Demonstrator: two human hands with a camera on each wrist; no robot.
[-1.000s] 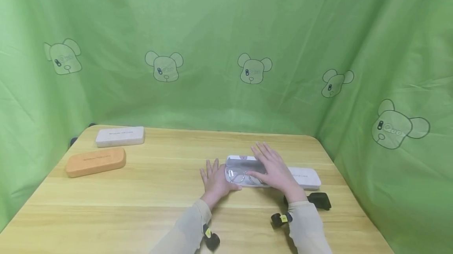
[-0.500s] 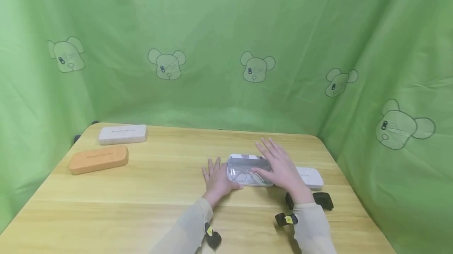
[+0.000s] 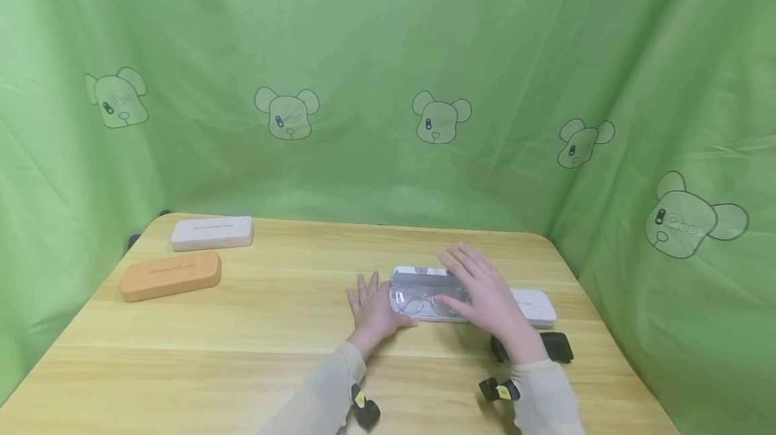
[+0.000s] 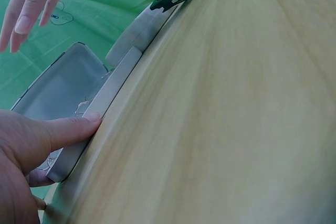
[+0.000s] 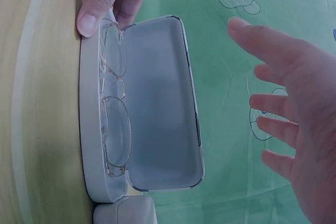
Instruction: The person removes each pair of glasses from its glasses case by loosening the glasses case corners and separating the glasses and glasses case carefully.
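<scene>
Basically, it all hangs on the right hand (image 3: pixel 485 297) versus the raised lid (image 5: pixel 160 103) of the open white hard-shell eyeglass case (image 5: pixel 92 124). The case lies on the pale yellow wood-grain table (image 3: pixel 273 354), long axis running left-right across the person's front, lid hinged along its far side. Right hand is the nearer one to the lid: it hovers over the case's right half, fingers straight and spread, holding nothing, gap visible to the lid in the right wrist view. Left hand (image 3: pixel 372 310) grips the case's left end, thumb against the front wall, fingers round the end. Inside the case's base sit thin wire-rimmed glasses (image 5: pixel 118 132), clear rounded lenses, lined up along the case's length. Lining is smooth plain grey, corners rounded, lid edge dark-trimmed. Right of the case, at its end: a closed pale oblong box (image 3: pixel 533 307), partly covered by the right hand; can't tell if the two touch. Well left of the case: an orange oblong box (image 3: pixel 172 276), rounded ends, matte-looking, and behind that a whitish one (image 3: pixel 212 233), both with faint lettering. Behind the case hangs a creased green cloth (image 3: pixel 364 172) with line-drawn bear heads.
</scene>
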